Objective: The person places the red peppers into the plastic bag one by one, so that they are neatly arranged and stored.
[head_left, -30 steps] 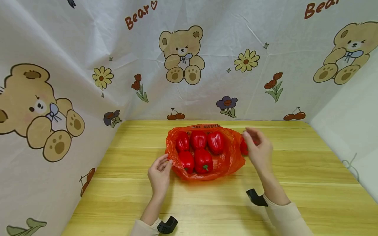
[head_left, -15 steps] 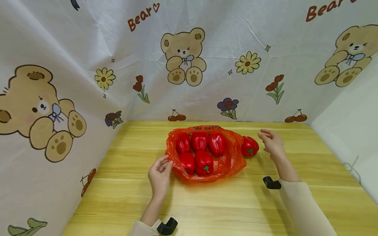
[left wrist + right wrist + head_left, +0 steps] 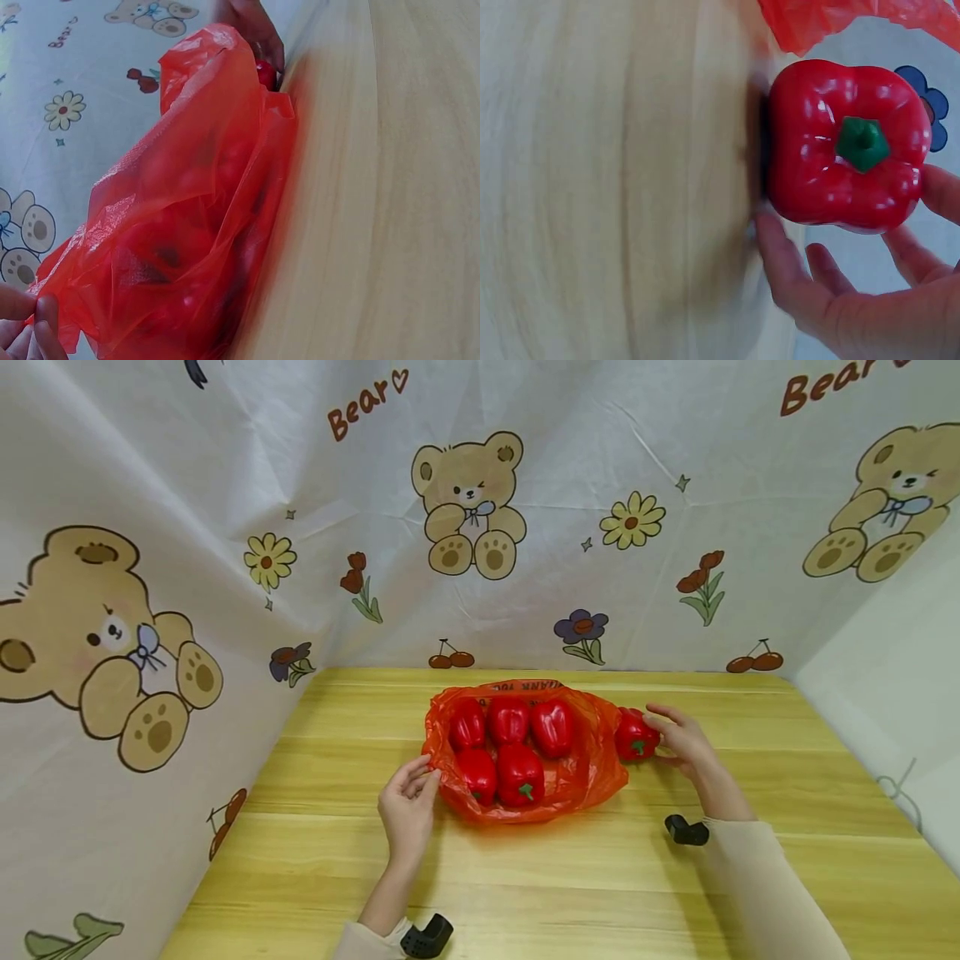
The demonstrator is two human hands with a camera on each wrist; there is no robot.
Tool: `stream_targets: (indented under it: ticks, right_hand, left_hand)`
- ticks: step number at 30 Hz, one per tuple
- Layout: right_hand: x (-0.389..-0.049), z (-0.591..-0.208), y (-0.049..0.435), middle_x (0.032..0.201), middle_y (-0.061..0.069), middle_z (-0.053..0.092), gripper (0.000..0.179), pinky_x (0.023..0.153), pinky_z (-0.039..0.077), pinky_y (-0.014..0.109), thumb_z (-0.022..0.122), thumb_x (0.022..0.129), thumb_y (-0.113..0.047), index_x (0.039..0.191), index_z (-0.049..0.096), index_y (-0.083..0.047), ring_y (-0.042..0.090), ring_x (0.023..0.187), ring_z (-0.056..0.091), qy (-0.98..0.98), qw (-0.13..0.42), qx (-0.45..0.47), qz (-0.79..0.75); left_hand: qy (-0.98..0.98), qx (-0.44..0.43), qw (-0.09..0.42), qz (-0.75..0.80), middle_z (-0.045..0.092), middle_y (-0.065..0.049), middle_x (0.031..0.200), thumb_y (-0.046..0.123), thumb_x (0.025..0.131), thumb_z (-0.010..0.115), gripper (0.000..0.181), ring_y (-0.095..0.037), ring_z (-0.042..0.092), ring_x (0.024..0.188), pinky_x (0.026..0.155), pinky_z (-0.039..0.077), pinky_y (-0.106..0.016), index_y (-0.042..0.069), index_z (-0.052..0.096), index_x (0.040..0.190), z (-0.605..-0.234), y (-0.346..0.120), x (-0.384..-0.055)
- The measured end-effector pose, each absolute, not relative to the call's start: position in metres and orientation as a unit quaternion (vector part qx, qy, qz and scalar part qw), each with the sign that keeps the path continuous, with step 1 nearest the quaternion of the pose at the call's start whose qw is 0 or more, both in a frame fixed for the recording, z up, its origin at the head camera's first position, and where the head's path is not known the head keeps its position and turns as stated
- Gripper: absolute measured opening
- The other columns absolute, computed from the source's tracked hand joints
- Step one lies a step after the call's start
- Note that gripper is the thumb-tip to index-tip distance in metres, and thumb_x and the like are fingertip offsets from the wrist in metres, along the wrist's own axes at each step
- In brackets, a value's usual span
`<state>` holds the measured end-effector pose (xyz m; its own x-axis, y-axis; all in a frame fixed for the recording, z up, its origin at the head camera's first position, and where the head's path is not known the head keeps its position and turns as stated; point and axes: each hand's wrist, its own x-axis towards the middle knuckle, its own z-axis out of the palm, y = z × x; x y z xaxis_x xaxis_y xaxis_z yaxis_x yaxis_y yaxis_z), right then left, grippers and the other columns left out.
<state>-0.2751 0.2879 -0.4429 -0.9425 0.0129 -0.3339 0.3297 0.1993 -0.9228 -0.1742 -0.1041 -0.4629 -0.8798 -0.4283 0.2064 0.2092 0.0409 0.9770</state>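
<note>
An orange-red plastic bag [image 3: 577, 777] lies with its mouth open, holding several red bell peppers [image 3: 519, 774]. My left hand [image 3: 407, 814] pinches the bag's left rim between thumb and fingers; the left wrist view shows the same pinch at the bag's edge. Another red bell pepper [image 3: 810, 150] with a green stem sits on the table against the bag's right side. Around its right side, my right hand [image 3: 684, 745] spreads its thumb and fingers, with fingertips right at the pepper's surface and the palm apart from it.
The wooden table [image 3: 540, 893] meets a white cloth backdrop [image 3: 525, 610] printed with bears and flowers at the back and left. A white panel [image 3: 892, 693] with a thin cord [image 3: 896, 785] stands at the right.
My right hand drew away to the right from the outside pepper, uncovering it, then came back to its right side. The left hand keeps its pinch on the bag.
</note>
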Motion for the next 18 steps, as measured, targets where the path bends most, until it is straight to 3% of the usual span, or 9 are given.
stream_targets:
  ticks: [3,11,18]
  right_hand:
    - [-0.277,-0.447,0.288,0.153,0.024,0.025,0.064,0.1,0.046,0.055,0.043,0.104,-0.036,0.156,0.019,-0.009,0.021,0.107,0.051,0.762,0.129,0.109,-0.625]
    - [-0.278,-0.456,0.287,0.154,0.024,0.024,0.062,0.094,0.053,0.046,0.044,0.103,-0.038,0.154,0.025,-0.009,0.026,0.114,0.043,0.759,0.117,0.113,-0.63]
    - [-0.275,-0.457,0.287,0.151,0.025,0.029,0.063,0.091,0.055,0.045,0.047,0.102,-0.039,0.153,0.028,-0.007,0.015,0.102,0.052,0.763,0.09,0.109,-0.63]
  left_hand:
    - [-0.684,0.082,0.231,-0.688,0.069,-0.025,0.099,-0.008,0.084,0.069,0.024,0.0,0.065,0.075,0.067,0.053,-0.012,-0.006,0.07,0.108,-0.462,-0.104,-0.174]
    - [-0.681,0.079,0.232,-0.69,0.069,-0.025,0.099,-0.008,0.084,0.069,0.024,0.001,0.065,0.074,0.067,0.053,-0.012,-0.006,0.07,0.108,-0.461,-0.103,-0.174]
    - [-0.68,0.074,0.233,-0.691,0.068,-0.025,0.099,-0.008,0.084,0.069,0.024,0.001,0.065,0.073,0.066,0.053,-0.012,-0.006,0.07,0.108,-0.462,-0.103,-0.174]
